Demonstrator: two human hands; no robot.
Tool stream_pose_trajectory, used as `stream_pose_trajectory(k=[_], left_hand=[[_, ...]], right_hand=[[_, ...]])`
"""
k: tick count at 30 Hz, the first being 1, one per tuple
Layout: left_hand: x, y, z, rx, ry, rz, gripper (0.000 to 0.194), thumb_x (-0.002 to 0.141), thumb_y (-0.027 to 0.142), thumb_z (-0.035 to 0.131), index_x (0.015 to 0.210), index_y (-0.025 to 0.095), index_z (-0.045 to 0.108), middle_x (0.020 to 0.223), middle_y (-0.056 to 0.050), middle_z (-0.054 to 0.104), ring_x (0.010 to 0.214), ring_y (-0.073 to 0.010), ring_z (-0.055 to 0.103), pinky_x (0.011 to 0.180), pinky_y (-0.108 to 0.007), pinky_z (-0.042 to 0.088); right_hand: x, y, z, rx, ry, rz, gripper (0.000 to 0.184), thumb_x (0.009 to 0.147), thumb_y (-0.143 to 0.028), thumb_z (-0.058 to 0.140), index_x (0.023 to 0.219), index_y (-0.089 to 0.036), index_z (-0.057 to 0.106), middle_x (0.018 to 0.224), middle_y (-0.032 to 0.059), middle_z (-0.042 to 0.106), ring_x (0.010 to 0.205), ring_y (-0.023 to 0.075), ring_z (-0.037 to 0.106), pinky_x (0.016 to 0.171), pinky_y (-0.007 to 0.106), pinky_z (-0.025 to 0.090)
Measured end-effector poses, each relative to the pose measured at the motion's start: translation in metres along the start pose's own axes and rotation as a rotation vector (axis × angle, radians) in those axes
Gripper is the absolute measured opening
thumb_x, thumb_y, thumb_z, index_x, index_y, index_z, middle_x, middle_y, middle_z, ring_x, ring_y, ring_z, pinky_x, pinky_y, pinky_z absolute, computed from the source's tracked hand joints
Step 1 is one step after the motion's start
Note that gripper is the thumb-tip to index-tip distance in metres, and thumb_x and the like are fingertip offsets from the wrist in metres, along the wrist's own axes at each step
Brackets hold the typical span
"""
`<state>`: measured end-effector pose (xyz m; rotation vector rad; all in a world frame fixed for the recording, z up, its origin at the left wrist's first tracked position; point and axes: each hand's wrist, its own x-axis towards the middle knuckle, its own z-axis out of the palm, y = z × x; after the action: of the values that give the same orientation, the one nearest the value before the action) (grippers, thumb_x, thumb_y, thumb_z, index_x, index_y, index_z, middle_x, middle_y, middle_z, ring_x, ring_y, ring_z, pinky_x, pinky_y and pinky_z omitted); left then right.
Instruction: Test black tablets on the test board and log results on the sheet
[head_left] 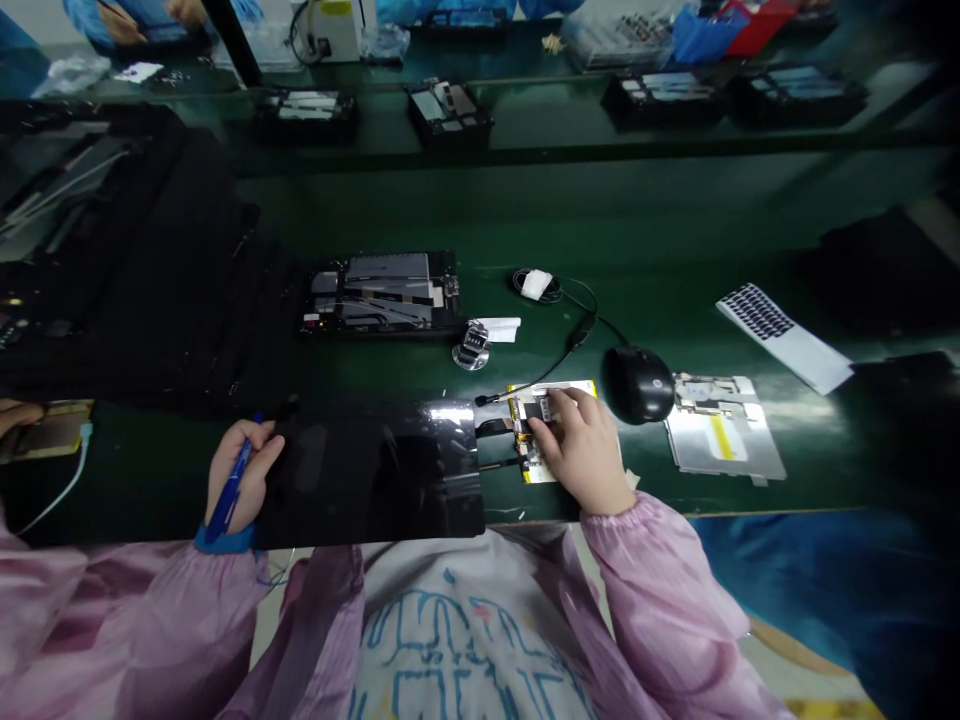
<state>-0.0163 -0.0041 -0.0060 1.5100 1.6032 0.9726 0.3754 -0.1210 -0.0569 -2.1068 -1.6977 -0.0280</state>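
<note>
Left hand (pixel 238 475) is gripping one blue pen (pixel 231 490) at one black panel's (pixel 382 470) left side; panel is lying along the surface's (pixel 694 325) near edge. Right hand (pixel 581 450) is resting bent fingers on one board (pixel 535 410), pinching or not, I can't tell. Open room is stretching beyond one mouse (pixel 640 385).

"What was the desk (pixel 375 205) like from where you stood?"

"Dark green and glossy, with a long green shelf (pixel 540 120) running across behind it, left to right."

"Anything upright back there?"

"A black post (pixel 234 45), left of the middle, slanting from where I looked."

"And the light?"

"It made a pale sheen on the right part of the desk, while the far right corner looked very dark."

"The floor (pixel 806 675)?"

"Pale, showing at the lower right, with a yellow band (pixel 836 709) along it."
</note>
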Motion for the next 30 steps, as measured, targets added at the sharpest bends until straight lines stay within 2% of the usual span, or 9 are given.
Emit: stream_pose_trajectory(k=[10,13,15,19,21,23,26,28,30], left_hand=[[-0.005,-0.003,0.002,-0.124,-0.025,0.023,0.032,0.070,0.035,0.068,0.065,0.021,0.040,0.081,-0.001,0.063,0.073,-0.0163,0.057,0.070,-0.030,0.044],[-0.008,-0.005,0.002,-0.156,-0.065,0.032,0.033,0.073,0.037,0.066,0.066,0.021,0.038,0.081,-0.001,0.063,0.071,-0.0157,0.056,0.070,-0.029,0.044],[-0.009,-0.005,0.002,-0.187,-0.092,0.041,0.034,0.073,0.038,0.065,0.067,0.021,0.036,0.081,-0.001,0.062,0.071,-0.0156,0.056,0.069,-0.029,0.043],[-0.010,-0.002,0.002,-0.192,-0.109,0.034,0.036,0.073,0.039,0.066,0.066,0.021,0.035,0.079,-0.001,0.060,0.067,-0.0150,0.053,0.065,-0.029,0.043],[-0.010,-0.001,0.002,-0.183,-0.112,0.037,0.035,0.073,0.038,0.066,0.066,0.021,0.036,0.079,-0.002,0.060,0.068,-0.0151,0.052,0.066,-0.030,0.043],[-0.011,-0.002,0.001,-0.183,-0.119,0.049,0.035,0.073,0.037,0.067,0.066,0.021,0.037,0.081,-0.002,0.060,0.069,-0.0153,0.053,0.067,-0.030,0.043],[-0.011,-0.004,0.002,-0.206,-0.126,0.060,0.035,0.074,0.037,0.067,0.066,0.021,0.037,0.084,-0.003,0.061,0.072,-0.0156,0.054,0.069,-0.031,0.043],[-0.012,-0.006,0.002,-0.239,-0.136,0.055,0.036,0.076,0.039,0.067,0.068,0.020,0.037,0.087,-0.003,0.060,0.072,-0.0152,0.053,0.069,-0.032,0.042],[-0.013,-0.008,0.002,-0.269,-0.151,0.047,0.036,0.077,0.041,0.066,0.070,0.020,0.038,0.086,-0.003,0.059,0.069,-0.0137,0.050,0.066,-0.031,0.040]], right_hand=[[0.002,0.000,-0.002,0.062,0.055,-0.001,0.039,0.091,-0.044,0.047,0.112,-0.014,0.058,0.110,0.0176,0.061,0.104,0.0320,0.055,0.087,0.048,0.045],[-0.002,-0.029,-0.014,0.224,0.171,-0.043,0.030,0.091,-0.037,0.049,0.110,-0.016,0.057,0.108,0.0172,0.061,0.105,0.0314,0.057,0.088,0.050,0.046],[-0.008,-0.064,-0.026,0.352,0.168,-0.170,0.030,0.088,-0.032,0.053,0.115,-0.019,0.054,0.112,0.0155,0.061,0.112,0.0307,0.055,0.094,0.052,0.044],[-0.021,-0.134,-0.039,0.500,-0.226,-0.698,0.032,0.089,-0.033,0.054,0.118,-0.020,0.053,0.111,0.0099,0.068,0.124,0.0274,0.052,0.111,0.059,0.026],[-0.020,-0.150,-0.034,0.488,-0.370,-0.814,0.034,0.090,-0.034,0.053,0.121,-0.019,0.053,0.113,0.0092,0.069,0.127,0.0272,0.050,0.114,0.062,0.018],[-0.011,-0.151,-0.027,0.391,-0.358,-0.716,0.040,0.091,-0.038,0.053,0.125,-0.017,0.050,0.117,0.0123,0.066,0.130,0.0316,0.047,0.111,0.068,0.014],[0.009,-0.139,-0.024,0.271,-0.202,-0.452,0.051,0.091,-0.045,0.052,0.132,-0.016,0.044,0.128,0.0178,0.059,0.134,0.0374,0.039,0.108,0.072,0.015],[0.016,-0.135,-0.027,0.311,-0.157,-0.447,0.053,0.091,-0.046,0.051,0.134,-0.017,0.041,0.131,0.0186,0.055,0.136,0.0358,0.038,0.110,0.067,0.021],[0.016,-0.139,-0.031,0.360,-0.204,-0.557,0.052,0.090,-0.045,0.053,0.133,-0.017,0.043,0.133,0.0179,0.054,0.137,0.0335,0.036,0.111,0.062,0.026]])
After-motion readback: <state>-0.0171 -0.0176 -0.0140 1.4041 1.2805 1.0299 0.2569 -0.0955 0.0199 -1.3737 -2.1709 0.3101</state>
